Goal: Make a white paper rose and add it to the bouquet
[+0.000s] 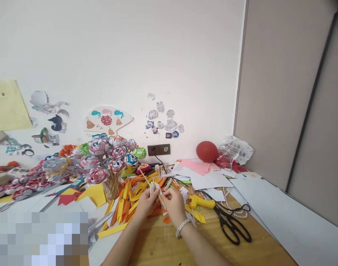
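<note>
Near the middle of the table, my left hand [149, 201] is closed on a small bundle of folded white paper [154, 187] with a thin wooden stick [144, 176] poking out toward the upper left. My right hand [171, 202] pinches the right side of the same paper, its fingers closed; a beaded bracelet [182, 228] circles that wrist. Orange and yellow folded paper strips [125, 199] lie heaped behind and left of the hands. To the right are a yellow glue gun [202, 202] and black-handled scissors [233, 225].
Paper flowers [97, 174] on sticks stand in a holder at the back left. A red balloon [207, 152] and a plastic bag [235, 150] rest against the wall. Large white sheets [291, 218] cover the right side. A black cord [160, 163] runs from the wall socket [159, 149].
</note>
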`<state>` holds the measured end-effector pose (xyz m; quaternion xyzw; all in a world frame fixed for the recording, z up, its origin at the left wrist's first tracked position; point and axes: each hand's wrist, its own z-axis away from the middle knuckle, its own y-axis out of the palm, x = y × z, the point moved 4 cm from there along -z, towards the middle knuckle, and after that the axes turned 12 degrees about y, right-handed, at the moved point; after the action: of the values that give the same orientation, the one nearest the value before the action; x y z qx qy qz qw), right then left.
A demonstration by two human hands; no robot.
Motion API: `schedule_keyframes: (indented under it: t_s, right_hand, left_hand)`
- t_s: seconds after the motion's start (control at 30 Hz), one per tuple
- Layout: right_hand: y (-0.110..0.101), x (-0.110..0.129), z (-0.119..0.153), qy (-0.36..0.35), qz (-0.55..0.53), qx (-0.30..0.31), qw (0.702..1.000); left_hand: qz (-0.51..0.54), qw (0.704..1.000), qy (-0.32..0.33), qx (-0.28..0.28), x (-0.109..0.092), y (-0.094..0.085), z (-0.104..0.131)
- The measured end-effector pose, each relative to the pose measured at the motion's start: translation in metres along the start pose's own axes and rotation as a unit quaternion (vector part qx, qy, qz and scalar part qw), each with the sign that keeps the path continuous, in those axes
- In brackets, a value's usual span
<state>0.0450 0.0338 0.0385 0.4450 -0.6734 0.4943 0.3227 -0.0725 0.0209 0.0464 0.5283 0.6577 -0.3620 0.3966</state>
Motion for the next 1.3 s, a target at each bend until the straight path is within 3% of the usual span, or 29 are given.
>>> schedule_keyframes:
  t_s: [0.3,0.5,0.63,0.73,0.9,1.03,1.1,1.3]
  right_hand:
    - [-0.001,0.007,0.008,-0.108,0.130,-0.028,0.985]
    - [0.001,0.004,0.007,-0.130,0.132,-0.032,0.982]
    - [0.001,0.005,0.007,-0.139,0.110,0.003,0.984]
    - [0.003,0.004,0.008,-0.148,0.072,0.044,0.985]
    - [0.009,0.004,0.000,-0.135,0.075,0.062,0.986]
    - [0.033,0.023,-0.020,-0.215,0.191,0.085,0.954]
    - [0.055,0.034,-0.032,-0.275,0.288,0.112,0.911]
    - [0.123,0.055,-0.052,-0.341,0.379,0.195,0.838]
  left_hand:
    - [-0.061,0.998,0.017,0.016,0.010,0.000,0.000]
    - [-0.124,0.992,0.038,0.012,0.008,0.003,0.002]
    - [-0.160,0.986,0.056,-0.001,0.002,0.001,0.000]
    - [-0.188,0.979,0.064,-0.041,-0.003,-0.018,-0.006]
    - [-0.233,0.958,0.034,-0.165,0.000,-0.075,-0.012]
    - [-0.237,0.945,0.009,-0.226,0.010,-0.105,-0.011]
    - [-0.231,0.946,0.013,-0.229,0.011,-0.112,-0.011]
    - [-0.241,0.941,0.053,-0.232,0.002,-0.127,-0.009]
